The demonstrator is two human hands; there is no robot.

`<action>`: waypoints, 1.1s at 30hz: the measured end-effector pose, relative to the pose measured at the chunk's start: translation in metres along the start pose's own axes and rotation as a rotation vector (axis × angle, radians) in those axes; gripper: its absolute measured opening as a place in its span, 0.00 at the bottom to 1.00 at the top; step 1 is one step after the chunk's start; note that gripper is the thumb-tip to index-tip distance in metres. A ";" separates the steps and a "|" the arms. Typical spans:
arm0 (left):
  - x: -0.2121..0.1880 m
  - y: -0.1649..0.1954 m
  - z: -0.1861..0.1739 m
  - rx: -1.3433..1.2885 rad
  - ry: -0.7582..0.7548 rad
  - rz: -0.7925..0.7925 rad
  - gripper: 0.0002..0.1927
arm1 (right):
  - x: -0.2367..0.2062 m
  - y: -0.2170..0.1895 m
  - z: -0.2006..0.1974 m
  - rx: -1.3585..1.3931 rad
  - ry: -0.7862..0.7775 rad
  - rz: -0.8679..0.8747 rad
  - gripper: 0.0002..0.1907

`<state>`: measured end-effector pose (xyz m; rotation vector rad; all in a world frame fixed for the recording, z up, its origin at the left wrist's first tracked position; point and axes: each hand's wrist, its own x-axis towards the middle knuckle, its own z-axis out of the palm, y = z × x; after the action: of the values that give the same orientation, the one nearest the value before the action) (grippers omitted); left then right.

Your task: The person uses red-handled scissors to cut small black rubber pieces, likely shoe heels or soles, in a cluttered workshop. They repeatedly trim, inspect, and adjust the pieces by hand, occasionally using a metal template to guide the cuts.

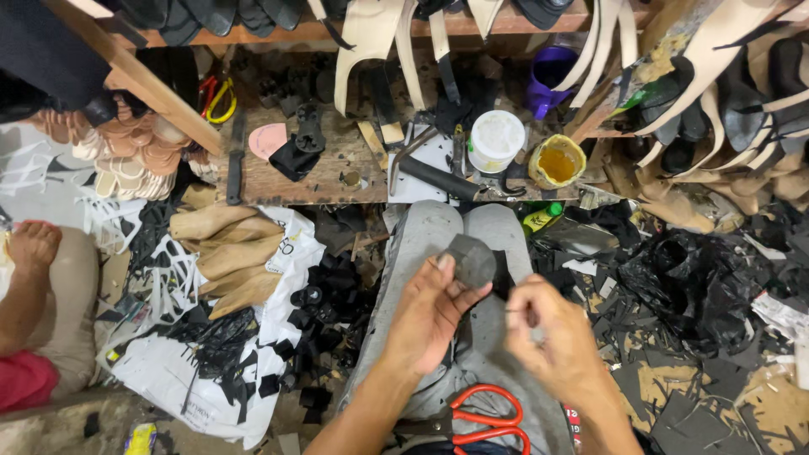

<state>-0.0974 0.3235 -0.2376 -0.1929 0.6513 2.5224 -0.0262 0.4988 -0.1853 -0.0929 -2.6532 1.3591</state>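
Left hand: the left hand [428, 313] is raised over the person's lap, its fingers and thumb clamped on a dark grey block [470, 259] — a faceted, heel-shaped piece — which sticks up past the fingertips.
Right hand: the right hand [552, 333] sits just beside the left, a little lower, fingers curled inward with thumb and forefinger pinched; something thin may be in the pinch, but it is too small to tell.
Block: it stands above and to the left of the right hand, apart from it, gripped only by the left.
Lap: both hands hover over the grey trousers [438, 236], which run away from them toward the bench.
Scissors: orange-handled scissors [484, 419] lie on the lap below the hands, between the two forearms.
Beyond the hands: a wooden workbench [329, 173] carries a white tub [495, 140], a yellow glue pot [557, 162] and a black-handled tool [438, 179] — all well apart from the hands.
Left of the hands: wooden shoe lasts [227, 253] lie stacked on a white sack [194, 371], with small black pieces [324, 295] heaped between them and the left forearm.
Right of the hands: a crumpled black plastic bag [687, 291] and scraps cover the floor.
Far left: another person's arm and foot [29, 270] rest at the frame edge, well away.
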 end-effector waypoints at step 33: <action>-0.034 0.069 -0.036 0.118 -0.195 0.111 0.19 | 0.009 0.058 0.054 -0.247 0.044 0.455 0.17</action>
<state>-0.1041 0.2391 -0.2323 0.1340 0.7469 2.5562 -0.0452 0.4901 -0.2622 -0.7875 -2.8576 1.1003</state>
